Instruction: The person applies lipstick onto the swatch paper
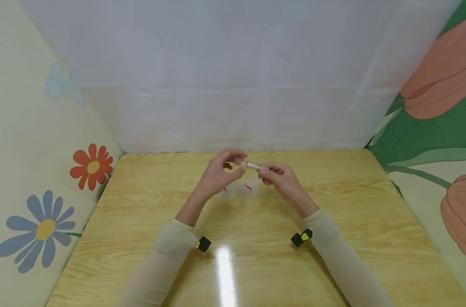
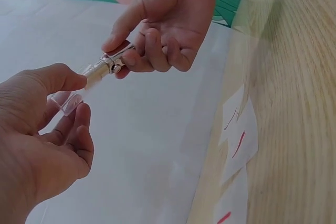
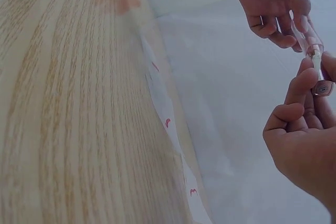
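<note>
Both hands meet over the far middle of the table at a lipstick with a shiny silver-gold tube. My right hand pinches the base of the tube between thumb and fingers. On the other end, my left hand holds the clear cap between its thumb and fingers. In the left wrist view, the tube's gold inner part overlaps the clear cap. The lipstick slants between the hands, raised above the table, and the right fingers hide part of its base.
White paper pieces with short red marks lie on the wooden table beneath the hands. A white cloth hangs at the back edge. Flower-painted panels stand on both sides.
</note>
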Motion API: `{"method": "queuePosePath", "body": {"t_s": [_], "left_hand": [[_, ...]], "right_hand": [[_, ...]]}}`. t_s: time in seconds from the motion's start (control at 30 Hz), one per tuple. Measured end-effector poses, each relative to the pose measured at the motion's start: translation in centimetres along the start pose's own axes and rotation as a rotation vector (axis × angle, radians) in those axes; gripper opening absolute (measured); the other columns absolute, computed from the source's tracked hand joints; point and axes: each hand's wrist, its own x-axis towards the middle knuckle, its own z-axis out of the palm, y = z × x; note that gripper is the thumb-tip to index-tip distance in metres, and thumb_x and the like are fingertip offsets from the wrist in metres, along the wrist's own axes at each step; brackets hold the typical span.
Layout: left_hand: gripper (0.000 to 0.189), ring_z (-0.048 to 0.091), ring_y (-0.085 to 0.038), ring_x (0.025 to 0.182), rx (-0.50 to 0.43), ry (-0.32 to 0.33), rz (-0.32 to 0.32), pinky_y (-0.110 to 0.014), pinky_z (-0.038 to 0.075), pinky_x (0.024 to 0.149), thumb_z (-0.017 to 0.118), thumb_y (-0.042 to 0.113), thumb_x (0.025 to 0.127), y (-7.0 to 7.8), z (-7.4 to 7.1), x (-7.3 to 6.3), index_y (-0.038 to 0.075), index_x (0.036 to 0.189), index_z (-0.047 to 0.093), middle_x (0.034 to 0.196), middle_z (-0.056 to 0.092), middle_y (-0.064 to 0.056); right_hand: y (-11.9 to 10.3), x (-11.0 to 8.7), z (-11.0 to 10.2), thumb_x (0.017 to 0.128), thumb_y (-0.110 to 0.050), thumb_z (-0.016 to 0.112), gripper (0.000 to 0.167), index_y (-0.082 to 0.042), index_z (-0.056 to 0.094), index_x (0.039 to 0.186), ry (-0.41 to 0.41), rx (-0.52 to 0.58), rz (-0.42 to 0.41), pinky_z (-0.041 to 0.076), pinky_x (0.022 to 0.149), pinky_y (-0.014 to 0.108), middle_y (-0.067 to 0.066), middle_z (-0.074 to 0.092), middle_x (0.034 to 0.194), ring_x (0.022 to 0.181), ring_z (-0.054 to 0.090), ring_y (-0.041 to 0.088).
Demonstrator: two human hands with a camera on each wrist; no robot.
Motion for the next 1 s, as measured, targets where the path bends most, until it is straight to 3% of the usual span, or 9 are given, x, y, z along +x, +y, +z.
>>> {"method": "queuePosePath", "body": {"t_s": [0.3,0.53,1.0], "left_hand": [[0.034,0.061,-0.020,0.106,-0.099,0.010,-0.015,-0.047,0.048,0.089,0.072,0.011,0.096,0.31,0.90,-0.12,0.007,0.129,0.064,0.122,0.062,-0.004],[0.032,0.061,-0.020,0.104,-0.089,0.008,0.022,-0.046,0.050,0.088,0.073,0.010,0.096,0.40,1.02,0.04,0.009,0.127,0.067,0.119,0.061,-0.003],[0.032,0.062,-0.020,0.102,-0.063,-0.023,0.040,-0.043,0.053,0.087,0.073,0.012,0.096,0.34,1.08,0.21,0.011,0.128,0.069,0.120,0.062,-0.006]], "right_hand": [[-0.16,-0.18,0.30,0.101,-0.008,0.065,0.010,-0.007,0.075,0.099,-0.036,-0.007,-0.003,0.046,0.066,0.026,0.007,0.069,0.085,0.072,0.055,0.015],[-0.45,-0.20,0.25,0.101,-0.010,0.065,0.016,0.004,0.071,0.102,-0.044,-0.016,-0.017,0.047,0.068,0.027,0.008,0.069,0.086,0.072,0.055,0.016],[-0.39,-0.14,0.16,0.102,-0.006,0.063,0.012,-0.003,0.073,0.098,-0.037,0.000,-0.035,0.047,0.066,0.026,0.008,0.069,0.085,0.071,0.054,0.016]]}}
